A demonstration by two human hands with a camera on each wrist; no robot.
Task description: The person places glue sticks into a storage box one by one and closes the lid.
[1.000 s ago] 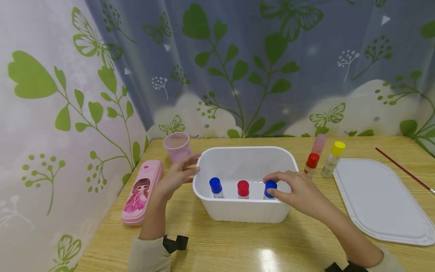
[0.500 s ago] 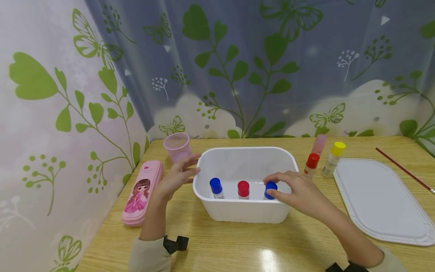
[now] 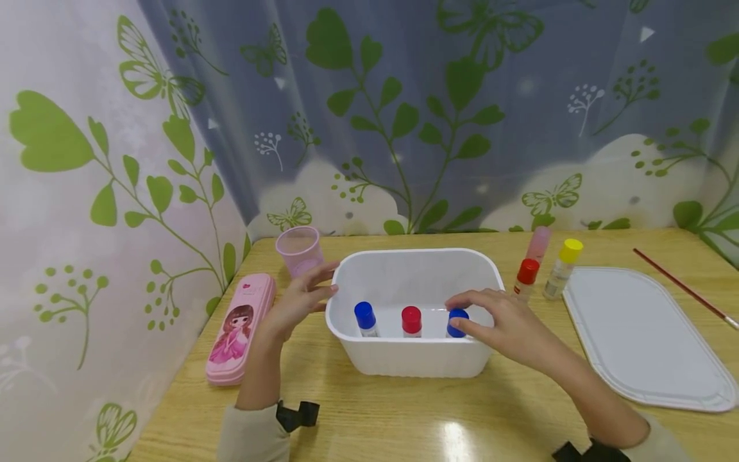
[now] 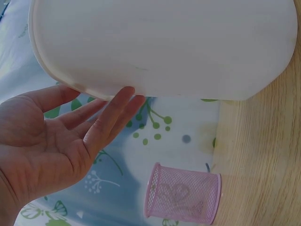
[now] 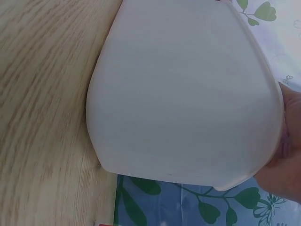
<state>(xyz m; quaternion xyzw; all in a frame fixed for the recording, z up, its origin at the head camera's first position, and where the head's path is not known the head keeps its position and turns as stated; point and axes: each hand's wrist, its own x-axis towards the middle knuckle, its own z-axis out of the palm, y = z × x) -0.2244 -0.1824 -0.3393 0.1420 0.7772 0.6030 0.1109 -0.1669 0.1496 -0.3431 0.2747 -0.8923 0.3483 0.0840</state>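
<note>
A white plastic bin (image 3: pixel 416 357) stands in the middle of the table. Inside, along its near wall, are a blue-capped bottle (image 3: pixel 365 316) at left, a red-capped bottle (image 3: pixel 412 321) in the middle and another blue-capped bottle (image 3: pixel 458 324) at right. My right hand (image 3: pixel 508 324) reaches over the bin's right rim and pinches the right bottle's cap between thumb and fingers. My left hand (image 3: pixel 297 305) touches the bin's left rim with loosely spread fingers; the left wrist view shows its fingertips against the outer wall. The near wall hides the bottles' lower parts.
A pink pencil case (image 3: pixel 241 328) and a pink mesh cup (image 3: pixel 300 252) lie to the left. Behind my right hand stand bottles with red (image 3: pixel 527 273) and yellow (image 3: pixel 568 253) caps and a pink one (image 3: pixel 538 242). Further right are a white tray (image 3: pixel 641 333) and a paintbrush (image 3: pixel 681 284).
</note>
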